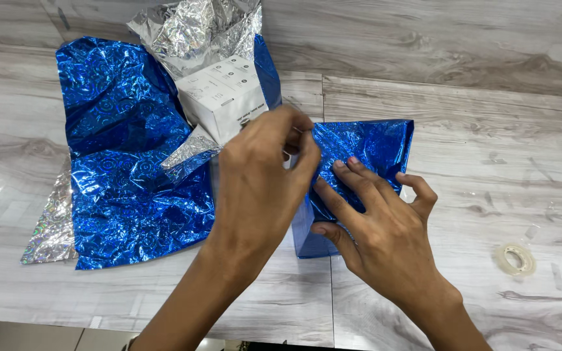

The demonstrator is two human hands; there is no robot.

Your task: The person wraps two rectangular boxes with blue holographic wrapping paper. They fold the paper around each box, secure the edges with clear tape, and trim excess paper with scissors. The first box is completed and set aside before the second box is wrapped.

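A box wrapped in shiny blue foil paper (365,146) lies at the middle of the grey wood-grain table (463,117). My right hand (375,227) presses flat on its top, fingers spread over a fold. My left hand (261,175) hovers at the box's left end with thumb and fingers pinched together; what they pinch is too small to tell, perhaps a piece of clear tape or the foil's edge. Behind it a white carton (219,97) sits on a loose crumpled sheet of blue foil (125,162) with a silver underside.
A roll of clear tape (515,259) lies on the table at the right. Silver foil (193,29) rises behind the white carton. The table's near edge runs along the bottom left.
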